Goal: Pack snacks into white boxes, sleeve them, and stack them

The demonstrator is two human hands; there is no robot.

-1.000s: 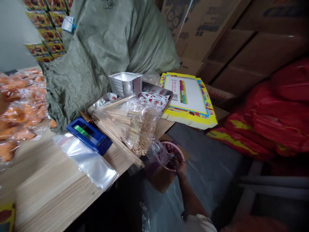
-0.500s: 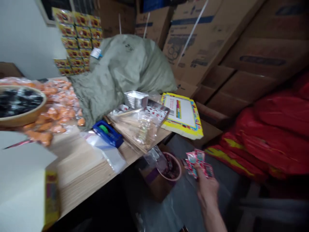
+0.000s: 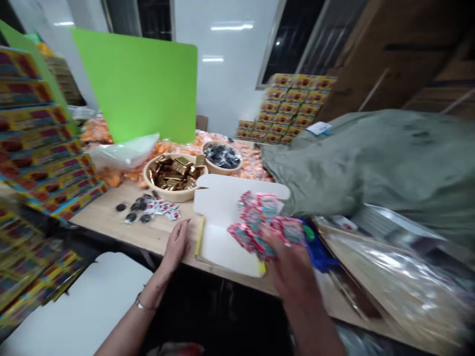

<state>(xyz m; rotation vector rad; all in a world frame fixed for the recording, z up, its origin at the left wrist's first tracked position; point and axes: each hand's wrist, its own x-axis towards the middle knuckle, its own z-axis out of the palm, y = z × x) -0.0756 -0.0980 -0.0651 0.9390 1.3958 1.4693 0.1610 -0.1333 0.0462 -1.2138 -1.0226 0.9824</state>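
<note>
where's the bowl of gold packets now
The bowl of gold packets sits left of centre in the head view, on the table, just behind the white card and left of the smaller bowl of dark packets.

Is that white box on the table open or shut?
Open: the white box lies spread flat, with its white inside showing, next to the left hand.

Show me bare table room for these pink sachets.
Bare wood lies between the wrapped black sweets and the left hand, along the front edge. Crowded right of the white card box, around the bagged wooden skewers.
</note>
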